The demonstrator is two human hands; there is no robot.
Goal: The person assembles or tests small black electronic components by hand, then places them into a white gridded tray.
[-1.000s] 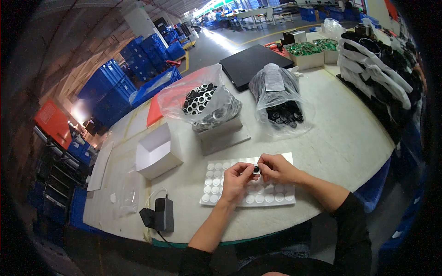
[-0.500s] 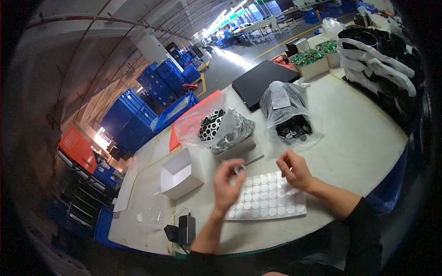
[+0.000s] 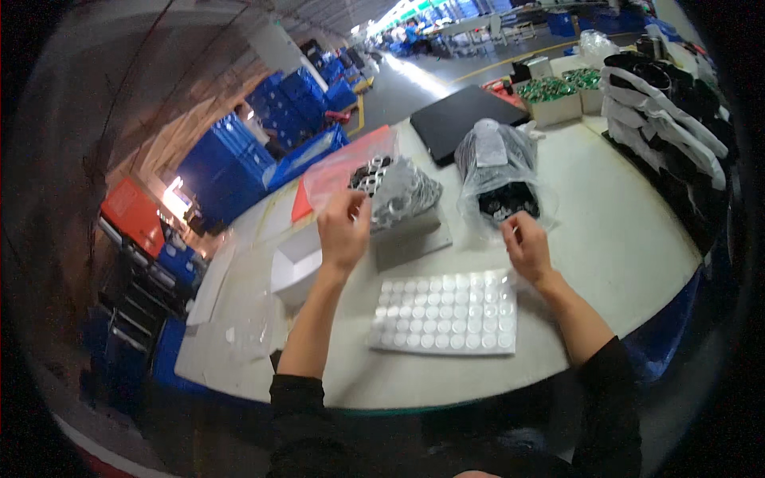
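Observation:
My left hand (image 3: 344, 235) is at the near left side of a clear plastic bag (image 3: 410, 191) of black-and-white rings (image 3: 369, 174). Its fingers are curled, and what lies between them, if anything, is hidden. At the mouth of a second clear bag (image 3: 498, 151), with small black round parts (image 3: 502, 201) inside, my right hand (image 3: 529, 251) has its fingertips drawn together; I cannot make out anything in them. Between my forearms lies a white sheet (image 3: 445, 313) covered with rows of round white pieces.
An open white box (image 3: 293, 271) stands left of my left forearm, beside flat clear plastic (image 3: 249, 331). Farther back are a red sheet (image 3: 351, 151), a black flat case (image 3: 462, 119) and boxes of green parts (image 3: 550, 99). White-and-black stacked material (image 3: 661, 111) rises at the right.
My left hand has moved from above the white sheet, where it held a small ring, to the bag of rings. My right hand has moved forward to the other bag. The view has shifted.

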